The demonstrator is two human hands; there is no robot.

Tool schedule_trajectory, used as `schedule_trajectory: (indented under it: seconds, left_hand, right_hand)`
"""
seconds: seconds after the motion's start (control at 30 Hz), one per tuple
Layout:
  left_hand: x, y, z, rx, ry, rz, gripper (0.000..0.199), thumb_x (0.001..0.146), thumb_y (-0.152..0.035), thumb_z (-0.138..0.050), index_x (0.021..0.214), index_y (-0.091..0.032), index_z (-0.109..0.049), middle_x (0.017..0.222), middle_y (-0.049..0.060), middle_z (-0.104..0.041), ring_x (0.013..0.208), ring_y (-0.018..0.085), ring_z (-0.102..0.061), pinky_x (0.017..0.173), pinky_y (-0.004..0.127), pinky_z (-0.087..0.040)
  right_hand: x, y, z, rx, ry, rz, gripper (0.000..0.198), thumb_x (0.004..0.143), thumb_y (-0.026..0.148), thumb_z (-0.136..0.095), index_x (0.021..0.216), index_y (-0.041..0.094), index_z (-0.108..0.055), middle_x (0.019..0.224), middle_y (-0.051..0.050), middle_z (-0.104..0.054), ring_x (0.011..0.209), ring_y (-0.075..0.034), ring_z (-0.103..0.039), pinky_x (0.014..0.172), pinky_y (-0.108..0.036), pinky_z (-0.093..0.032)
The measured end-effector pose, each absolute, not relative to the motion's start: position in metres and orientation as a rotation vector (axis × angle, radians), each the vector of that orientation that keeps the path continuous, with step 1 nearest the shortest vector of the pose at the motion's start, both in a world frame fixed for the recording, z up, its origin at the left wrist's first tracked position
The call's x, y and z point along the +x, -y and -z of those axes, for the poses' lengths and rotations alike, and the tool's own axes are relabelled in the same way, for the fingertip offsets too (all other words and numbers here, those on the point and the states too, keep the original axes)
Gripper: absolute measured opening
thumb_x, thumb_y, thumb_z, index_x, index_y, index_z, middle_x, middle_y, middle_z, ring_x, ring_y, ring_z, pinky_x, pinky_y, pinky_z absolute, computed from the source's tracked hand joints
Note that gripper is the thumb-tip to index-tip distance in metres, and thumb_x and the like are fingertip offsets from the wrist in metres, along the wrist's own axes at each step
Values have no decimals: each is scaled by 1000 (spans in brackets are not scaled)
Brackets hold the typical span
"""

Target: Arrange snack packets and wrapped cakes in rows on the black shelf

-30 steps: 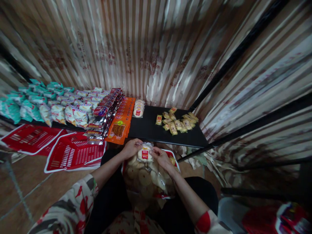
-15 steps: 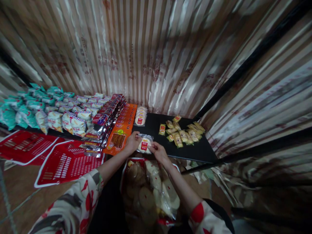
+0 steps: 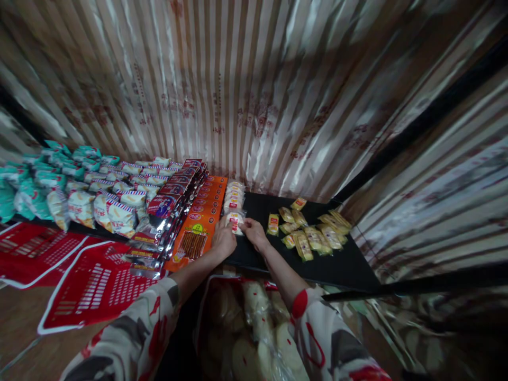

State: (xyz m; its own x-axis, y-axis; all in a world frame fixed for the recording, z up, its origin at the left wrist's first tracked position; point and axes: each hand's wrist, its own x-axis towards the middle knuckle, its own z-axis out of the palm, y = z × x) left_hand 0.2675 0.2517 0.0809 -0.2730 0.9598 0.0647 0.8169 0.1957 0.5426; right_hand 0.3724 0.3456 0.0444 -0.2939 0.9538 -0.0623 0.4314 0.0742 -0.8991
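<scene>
Between my hands is a clear packet with a round white cracker and a red label (image 3: 235, 222). My left hand (image 3: 223, 241) grips its left edge with closed fingers. The fingers of my right hand (image 3: 254, 234) pinch its right edge. The packet lies at the front end of a column of overlapping white cracker packets (image 3: 235, 194) on the black shelf (image 3: 254, 256). Just left of it are flat orange packs of brown sticks (image 3: 192, 244). My fingers cover part of the held packet.
Small yellow packets (image 3: 313, 238) lie to the right on the shelf. Dark shiny packs (image 3: 162, 203), white bags (image 3: 119, 211) and teal bags (image 3: 34, 203) fill the left. Below are red baskets (image 3: 89, 286) and a container of bagged round crackers (image 3: 254, 312). A striped curtain (image 3: 238, 79) hangs behind.
Both hands have carried the cracker packet away from me, up against the front of the column. The camera view has shifted slightly.
</scene>
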Motion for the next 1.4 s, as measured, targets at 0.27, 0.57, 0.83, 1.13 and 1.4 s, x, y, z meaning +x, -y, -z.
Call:
schedule_trajectory:
  seconds: [0.27, 0.57, 0.83, 1.13, 1.4]
  left_hand:
    - [264, -264, -74, 1763, -2181, -526, 50, 78, -9, -43, 128, -7, -47, 143, 20, -38, 125, 31, -39, 102, 44, -38]
    - [262, -275, -68, 1747, -2183, -570, 56, 77, -5, -39, 133, -9, -42, 142, 19, -38, 127, 32, -36, 100, 46, -39]
    - [261, -283, -71, 1734, -2188, -555, 53, 77, -7, -41, 131, -6, -44, 141, 19, -38, 128, 33, -32, 103, 43, -36]
    - [258, -293, -68, 1721, -2217, -569, 54, 78, -6, -40, 132, -7, -42, 144, 18, -34, 128, 32, -33, 103, 41, -38]
    - [261, -286, -67, 1721, -2267, -538, 60, 78, -6, -44, 137, -4, -35, 146, 19, -31, 134, 30, -27, 108, 40, -33]
  right_hand:
    - [362, -373, -39, -1494, 1884, -1007, 18, 71, 32, -63, 83, 20, -69, 73, -1, -69, 65, -15, -62, 58, -23, -45]
    - [356, -378, -34, -1558, 1943, -807, 20, 76, 36, -62, 90, 24, -69, 80, -2, -69, 70, -16, -63, 60, -25, -44]
    - [347, -380, -35, -1598, 1968, -753, 26, 79, 34, -57, 98, 19, -65, 95, -9, -68, 80, -21, -64, 68, -30, -46]
    - [343, -384, -39, -1545, 1944, -777, 30, 80, 30, -56, 109, 22, -59, 99, -6, -69, 80, -18, -64, 71, -29, -48]
    - [343, -378, -35, -1534, 1853, -836, 30, 81, 31, -56, 108, 17, -60, 97, -7, -68, 84, -18, -63, 79, -31, -49]
